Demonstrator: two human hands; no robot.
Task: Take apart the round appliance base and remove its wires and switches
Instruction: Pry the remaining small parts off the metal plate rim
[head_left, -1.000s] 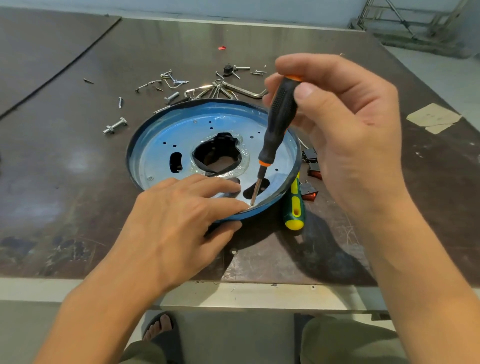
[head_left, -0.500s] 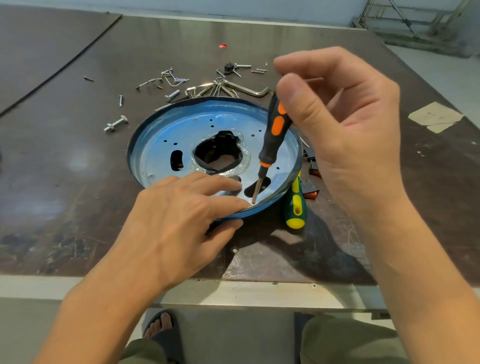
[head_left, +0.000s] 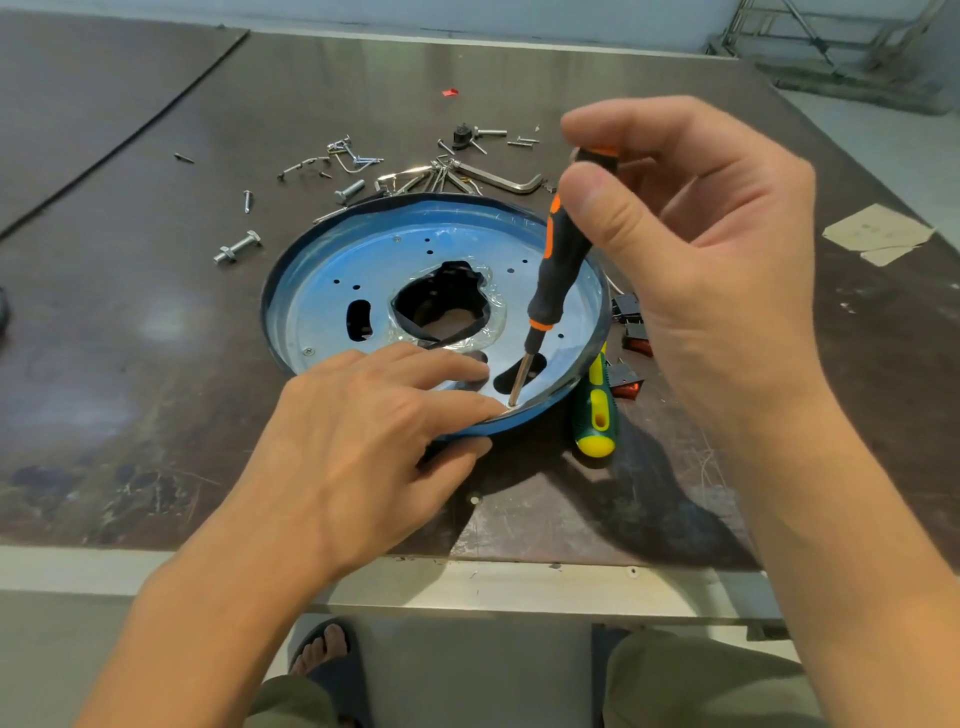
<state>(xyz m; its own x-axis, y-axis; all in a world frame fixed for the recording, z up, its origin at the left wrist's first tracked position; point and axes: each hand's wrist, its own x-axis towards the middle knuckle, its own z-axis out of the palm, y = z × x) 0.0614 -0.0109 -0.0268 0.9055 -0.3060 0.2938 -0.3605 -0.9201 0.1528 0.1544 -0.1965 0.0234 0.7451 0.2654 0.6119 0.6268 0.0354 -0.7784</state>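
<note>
A round blue metal appliance base lies tilted on the dark table, with a ragged black hole in its middle. My left hand grips its near rim, fingers lying on the inside and thumb curled under the edge. My right hand pinches the top of a black and orange screwdriver between thumb and fingers. The screwdriver stands nearly upright, its tip set on a screw at the near rim, right beside my left fingertips. Black and red rocker switches lie loose to the right of the base.
A green and yellow screwdriver lies by the base's right rim. Loose screws, bolts and hex keys are scattered behind the base. A scrap of tan tape sits at the right. The table's metal front edge runs below my hands.
My right fingers have shifted round the screwdriver handle, which has turned in place. The tip stays on the same spot. My left hand and the base have not moved.
</note>
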